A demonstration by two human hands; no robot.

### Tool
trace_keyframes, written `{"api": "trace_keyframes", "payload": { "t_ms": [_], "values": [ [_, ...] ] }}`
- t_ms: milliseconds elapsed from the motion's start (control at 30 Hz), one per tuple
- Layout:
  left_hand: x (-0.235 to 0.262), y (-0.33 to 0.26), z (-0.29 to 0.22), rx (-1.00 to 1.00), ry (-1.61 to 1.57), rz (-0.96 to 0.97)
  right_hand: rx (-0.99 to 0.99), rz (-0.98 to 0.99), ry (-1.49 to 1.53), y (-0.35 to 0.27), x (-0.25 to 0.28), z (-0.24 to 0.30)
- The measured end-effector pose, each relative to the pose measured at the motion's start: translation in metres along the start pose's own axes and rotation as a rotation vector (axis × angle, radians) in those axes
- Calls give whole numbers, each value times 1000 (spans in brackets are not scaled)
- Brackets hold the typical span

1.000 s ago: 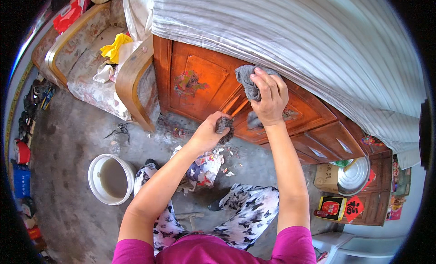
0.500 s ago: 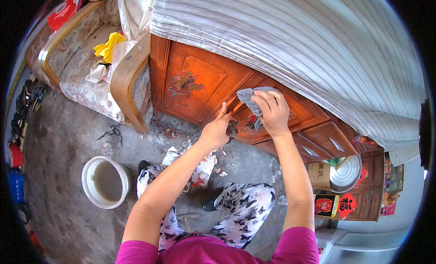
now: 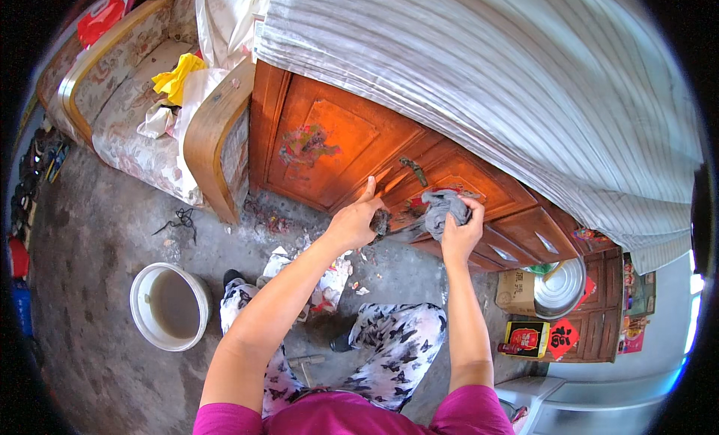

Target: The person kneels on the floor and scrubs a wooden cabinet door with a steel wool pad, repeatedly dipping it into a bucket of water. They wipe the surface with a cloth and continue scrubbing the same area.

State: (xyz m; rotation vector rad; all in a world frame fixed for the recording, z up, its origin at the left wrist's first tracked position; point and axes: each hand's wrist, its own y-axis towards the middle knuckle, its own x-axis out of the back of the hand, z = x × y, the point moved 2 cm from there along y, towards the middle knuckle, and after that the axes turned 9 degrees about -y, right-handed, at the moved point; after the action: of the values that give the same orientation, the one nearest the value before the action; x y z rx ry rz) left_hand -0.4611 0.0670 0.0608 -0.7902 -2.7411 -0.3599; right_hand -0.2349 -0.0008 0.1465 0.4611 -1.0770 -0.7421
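Note:
My right hand (image 3: 463, 234) grips a bunched grey rag (image 3: 443, 213) against the lower part of the right door of a reddish-brown wooden cabinet (image 3: 374, 113). Just above the rag, a dark curved handle (image 3: 413, 171) shows on that door. My left hand (image 3: 355, 224) is curled at the cabinet's lower edge, with one finger stretched toward the left door. A dark, wiry scouring pad (image 3: 380, 223) sits in its fingers. Red and green remnants of a sticker (image 3: 308, 144) cling to the left door's panel, and more red patches lie beside the rag.
A white bucket (image 3: 204, 289) of murky water stands on the concrete floor at left. Crumpled paper scraps (image 3: 329, 289) lie between my legs and the cabinet. A floral armchair (image 3: 217, 135) adjoins the cabinet's left side. Striped cloth (image 3: 479, 68) drapes over its top.
My right hand has moved down toward me with the rag, uncovering the right door's handle. The left hand stays nearly where it was, and the view has shifted slightly.

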Motion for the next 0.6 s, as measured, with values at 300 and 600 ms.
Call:
{"api": "trace_keyframes", "payload": {
  "t_ms": [300,600],
  "values": [
    [-24,22,-11,39,48,6,602,-278,-227,91,-26,73],
    [-30,22,-16,-34,79,-41,607,41,-242,82,-19,80]
  ]
}}
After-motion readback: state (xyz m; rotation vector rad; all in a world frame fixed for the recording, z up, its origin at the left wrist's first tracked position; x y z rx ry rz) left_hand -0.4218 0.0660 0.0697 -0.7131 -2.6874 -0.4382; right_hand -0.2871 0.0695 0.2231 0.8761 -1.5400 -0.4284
